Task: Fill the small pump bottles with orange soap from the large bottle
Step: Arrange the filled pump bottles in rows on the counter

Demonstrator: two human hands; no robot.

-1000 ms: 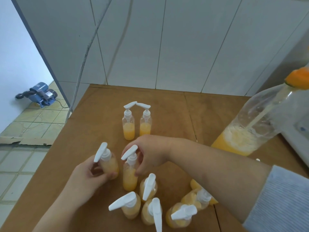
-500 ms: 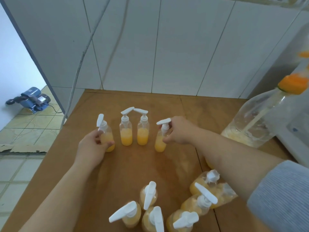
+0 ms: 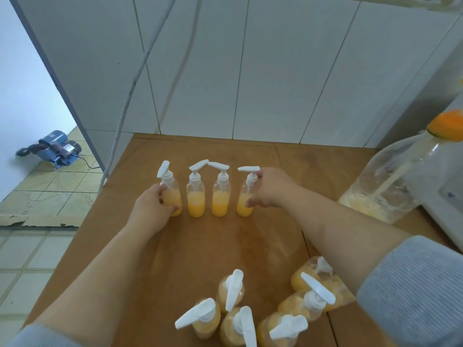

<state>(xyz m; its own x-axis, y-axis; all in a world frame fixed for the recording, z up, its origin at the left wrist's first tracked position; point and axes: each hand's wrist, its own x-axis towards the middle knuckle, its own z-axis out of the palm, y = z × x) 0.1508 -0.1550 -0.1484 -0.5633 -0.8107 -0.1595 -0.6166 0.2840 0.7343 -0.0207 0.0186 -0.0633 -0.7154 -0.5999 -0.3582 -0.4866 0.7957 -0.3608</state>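
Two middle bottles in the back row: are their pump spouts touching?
Touching, or very nearly. The head view shows the left spout and the right spout meeting tip to tip, no gap visible.

Upright half-filled pump bottles [image 3: 208, 194] in row

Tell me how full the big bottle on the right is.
Nearly empty. The large bottle is clear for most of its height; only a shallow layer of orange soap sits at its base.

Row at back: grew from two bottles to four. Left hand [image 3: 152, 209] carried its bottle [image 3: 171, 194] from the near cluster to the left end; right hand [image 3: 269, 189] set its bottle [image 3: 246, 194] at the right end, apparently standing.
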